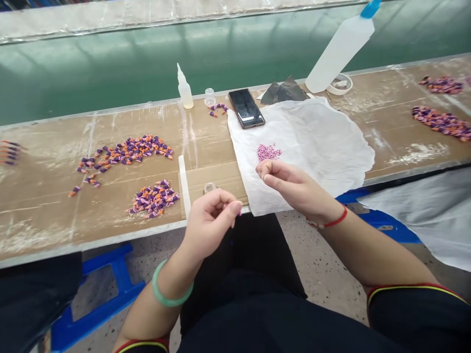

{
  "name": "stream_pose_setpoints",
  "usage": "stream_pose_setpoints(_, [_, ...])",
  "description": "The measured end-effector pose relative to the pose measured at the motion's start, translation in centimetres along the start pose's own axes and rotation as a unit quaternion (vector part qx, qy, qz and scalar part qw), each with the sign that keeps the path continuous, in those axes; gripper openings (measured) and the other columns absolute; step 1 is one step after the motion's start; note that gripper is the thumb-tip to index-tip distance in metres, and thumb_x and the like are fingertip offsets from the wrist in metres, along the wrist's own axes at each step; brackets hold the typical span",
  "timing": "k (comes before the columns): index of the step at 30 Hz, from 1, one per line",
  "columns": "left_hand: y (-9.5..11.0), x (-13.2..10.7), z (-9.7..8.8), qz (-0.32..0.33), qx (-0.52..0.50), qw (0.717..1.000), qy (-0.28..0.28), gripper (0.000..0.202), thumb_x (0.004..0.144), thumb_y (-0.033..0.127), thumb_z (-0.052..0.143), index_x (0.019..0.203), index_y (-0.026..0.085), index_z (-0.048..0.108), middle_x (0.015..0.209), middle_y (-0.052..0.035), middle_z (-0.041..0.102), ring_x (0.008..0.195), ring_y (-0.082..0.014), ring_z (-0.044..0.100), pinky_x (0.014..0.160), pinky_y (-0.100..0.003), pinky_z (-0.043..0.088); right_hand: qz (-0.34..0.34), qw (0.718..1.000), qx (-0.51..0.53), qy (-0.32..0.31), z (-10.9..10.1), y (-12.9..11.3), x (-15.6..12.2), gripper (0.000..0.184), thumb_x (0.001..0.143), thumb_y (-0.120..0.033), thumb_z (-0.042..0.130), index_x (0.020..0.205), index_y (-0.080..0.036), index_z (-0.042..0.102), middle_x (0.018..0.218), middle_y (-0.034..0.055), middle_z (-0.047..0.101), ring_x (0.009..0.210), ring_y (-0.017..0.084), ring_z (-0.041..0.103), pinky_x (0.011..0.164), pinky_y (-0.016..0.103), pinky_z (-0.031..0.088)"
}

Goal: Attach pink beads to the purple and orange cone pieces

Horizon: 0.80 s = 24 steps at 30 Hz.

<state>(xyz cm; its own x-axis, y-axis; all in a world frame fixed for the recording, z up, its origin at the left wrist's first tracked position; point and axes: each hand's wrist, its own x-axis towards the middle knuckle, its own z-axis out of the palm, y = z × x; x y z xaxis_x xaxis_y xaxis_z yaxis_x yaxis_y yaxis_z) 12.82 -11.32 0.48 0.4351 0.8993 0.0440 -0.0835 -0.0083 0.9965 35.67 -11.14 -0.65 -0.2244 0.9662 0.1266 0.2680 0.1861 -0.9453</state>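
Note:
My left hand (211,220) is closed in a pinch at the table's front edge. A tiny purplish bit shows at its fingertips, too small to name. My right hand (289,184) also pinches, over the white sheet (312,127), just in front of a small heap of pink beads (268,152). What its fingertips hold, if anything, is too small to make out. Behind my left hand a small clear ring-shaped cup (209,188) sits on a cardboard piece (217,177). To its left lies a pile of small purple, pink and orange pieces (153,198).
A larger pile of purple and orange pieces (128,149) lies left. Along the back are a small dropper bottle (185,88), a phone (246,108), dark sandpaper-like sheets (287,91), a tall white bottle (340,51) and a tape roll (339,84). More pieces (443,122) lie far right.

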Motion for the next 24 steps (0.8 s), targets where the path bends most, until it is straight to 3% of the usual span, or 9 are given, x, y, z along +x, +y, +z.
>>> stream_pose_setpoints(2, [-0.1,0.2,1.3,-0.008,-0.029,1.0,0.003,0.024,0.088,0.039,0.074,0.089,0.016,0.067,0.054,0.0047,0.056,0.045,-0.0068,0.047,0.045,-0.019,0.037,-0.029,0.996,0.085,0.007,1.2,-1.1,-0.6,0.021,0.104,-0.035,0.054,0.087,-0.024,0.05,0.086,0.0009,0.045,0.081,0.018,0.045,0.074,0.033,0.041])
stream_pose_setpoints(4, [-0.4,0.3,2.2,-0.009,-0.065,0.998,0.006,0.03,0.086,0.036,0.075,0.108,0.015,0.069,0.057,0.0055,0.058,0.045,-0.0068,0.048,0.046,-0.019,0.039,-0.071,0.993,0.09,0.029,2.3,-1.7,-0.9,0.017,0.103,-0.029,0.054,0.088,-0.024,0.051,0.088,0.0011,0.047,0.083,0.018,0.046,0.076,0.033,0.041])
stream_pose_setpoints(7, [-1.0,0.1,3.0,-0.011,-0.118,0.993,0.013,0.037,0.088,0.036,0.073,0.117,0.014,0.07,0.059,0.0049,0.06,0.044,-0.0059,0.048,0.045,-0.019,0.039,-0.137,0.986,0.022,0.09,3.5,-2.1,-0.9,0.011,0.101,-0.02,0.054,0.091,-0.024,0.052,0.093,0.0022,0.049,0.087,0.019,0.049,0.079,0.036,0.041])
stream_pose_setpoints(12, [-1.3,-0.8,3.3,0.009,-0.136,0.99,0.027,0.03,0.088,0.032,0.072,0.112,0.014,0.073,0.057,0.0057,0.057,0.043,-0.0047,0.046,0.044,-0.018,0.037,-0.241,0.947,-0.135,0.165,4.2,-2.4,-0.6,0.011,0.094,-0.013,0.058,0.093,-0.024,0.053,0.095,0.0032,0.051,0.092,0.022,0.052,0.082,0.041,0.042])
stream_pose_setpoints(17, [-0.8,-1.3,2.8,0.029,-0.051,0.998,0.024,0.03,0.087,0.031,0.072,0.11,0.011,0.074,0.056,0.0051,0.054,0.046,-0.0056,0.046,0.047,-0.019,0.037,-0.288,0.927,-0.194,0.143,3.4,-2.6,-0.2,0.015,0.091,-0.011,0.062,0.093,-0.025,0.057,0.088,0.0027,0.053,0.085,0.022,0.053,0.076,0.041,0.043])
stream_pose_setpoints(21, [-0.9,-1.1,2.1,-0.006,-0.075,0.997,0.023,0.029,0.085,0.03,0.072,0.105,0.009,0.074,0.059,0.0019,0.059,0.049,-0.0067,0.05,0.049,-0.019,0.041,-0.331,0.912,-0.218,0.102,2.5,-2.9,-0.6,0.022,0.092,-0.01,0.064,0.103,-0.029,0.066,0.096,0.0072,0.063,0.09,0.025,0.061,0.077,0.045,0.048])
stream_pose_setpoints(23, [-0.5,-2.0,2.3,-0.036,-0.086,0.995,0.019,0.025,0.087,0.028,0.072,0.102,0.009,0.075,0.061,0.0,0.061,0.051,-0.0076,0.052,0.05,-0.019,0.045,-0.363,0.896,-0.246,0.068,2.7,-3.2,-1.0,0.017,0.098,-0.017,0.063,0.104,-0.032,0.07,0.101,0.0096,0.069,0.098,0.027,0.065,0.084,0.048,0.05])
stream_pose_setpoints(24, [-0.2,-2.7,2.8,-0.038,-0.087,0.995,0.023,0.023,0.087,0.026,0.072,0.102,0.009,0.076,0.062,-0.001,0.062,0.052,-0.0079,0.054,0.05,-0.019,0.046,-0.356,0.901,-0.235,0.077,3.3,-3.3,-1.0,0.012,0.099,-0.024,0.064,0.102,-0.034,0.072,0.102,0.0086,0.071,0.099,0.026,0.067,0.086,0.048,0.051])
